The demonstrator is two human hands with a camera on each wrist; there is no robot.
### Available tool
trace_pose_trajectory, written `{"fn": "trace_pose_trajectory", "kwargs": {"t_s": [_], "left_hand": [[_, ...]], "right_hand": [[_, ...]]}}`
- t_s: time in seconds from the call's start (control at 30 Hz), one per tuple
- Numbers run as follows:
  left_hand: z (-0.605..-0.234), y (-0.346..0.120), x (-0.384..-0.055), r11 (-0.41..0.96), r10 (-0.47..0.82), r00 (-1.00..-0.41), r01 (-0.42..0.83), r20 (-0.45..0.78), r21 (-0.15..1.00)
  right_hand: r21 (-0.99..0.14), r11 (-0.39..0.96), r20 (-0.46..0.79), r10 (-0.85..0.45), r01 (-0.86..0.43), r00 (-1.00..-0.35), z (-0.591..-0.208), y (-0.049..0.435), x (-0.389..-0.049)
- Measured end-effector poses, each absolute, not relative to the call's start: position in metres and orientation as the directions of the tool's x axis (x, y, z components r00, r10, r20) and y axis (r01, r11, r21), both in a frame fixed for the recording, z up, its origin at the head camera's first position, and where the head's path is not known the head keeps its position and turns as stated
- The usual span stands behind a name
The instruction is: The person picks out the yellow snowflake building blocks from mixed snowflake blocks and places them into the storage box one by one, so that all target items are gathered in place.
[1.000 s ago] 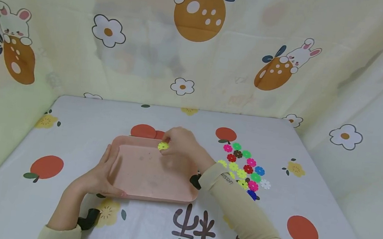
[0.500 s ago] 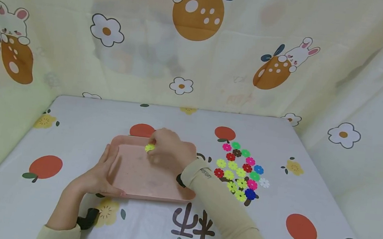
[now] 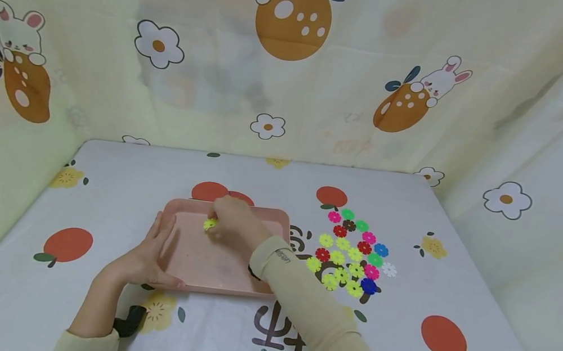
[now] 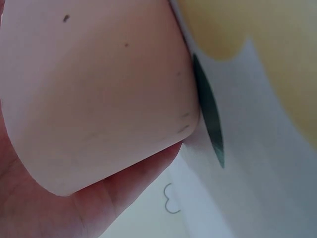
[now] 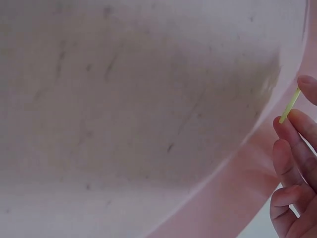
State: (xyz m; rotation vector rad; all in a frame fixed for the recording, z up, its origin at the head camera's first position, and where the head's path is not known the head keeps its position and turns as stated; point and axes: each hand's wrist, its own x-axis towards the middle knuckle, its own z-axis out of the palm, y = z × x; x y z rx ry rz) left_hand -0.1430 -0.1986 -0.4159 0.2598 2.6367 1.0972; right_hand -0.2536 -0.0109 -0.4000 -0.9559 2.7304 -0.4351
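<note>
The head view is showing your left hand (image 3: 138, 262), left of center, resting against the pink tray (image 3: 211, 273), straight fingers lying along its left wall and thumb along the near rim, bracing the corner without clenching. The tray is looking like smooth, stiff plastic, probably light enough to slide, so that corner is offering a sensible hold. Near the middle of the frame, over the tray's upper left interior, you are holding a yellow slotted flower disc (image 3: 210, 224) in your right hand (image 3: 237, 222). In the right wrist view, at the right edge, thumb and fingertips are pinching it, and it is showing edge-on as a thin sliver. You are likely handling light, stiff plastic, a little slippery and hard to break; pinching opposite edges, with fingertips catching the notches, should be giving the surest grip. At the right of the head view, loose flower discs (image 3: 355, 254) in several colors are lying on the printed tablecloth (image 3: 399, 322); being so thin, they are likely asking to be lifted by the rim.
</note>
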Motion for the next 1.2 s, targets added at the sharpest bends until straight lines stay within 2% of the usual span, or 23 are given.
{"fn": "trace_pose_trajectory", "kwargs": {"t_s": [0.47, 0.83, 1.2], "left_hand": [[-0.415, -0.196, -0.143, 0.707, 0.259, -0.949, 0.06, -0.178, 0.705], [-0.414, -0.195, -0.143, 0.713, 0.23, -0.955, 0.034, -0.189, 0.7], [-0.415, -0.195, -0.147, 0.724, 0.247, -0.956, 0.073, -0.159, 0.685]], "right_hand": [[-0.226, 0.79, -0.137, -0.606, -0.571, -0.784, -0.411, -0.019, -0.257], [-0.281, 0.81, -0.178, -0.57, -0.514, -0.802, -0.406, -0.018, -0.257], [-0.317, 0.796, -0.131, -0.576, -0.516, -0.807, -0.396, -0.003, -0.258]]}}
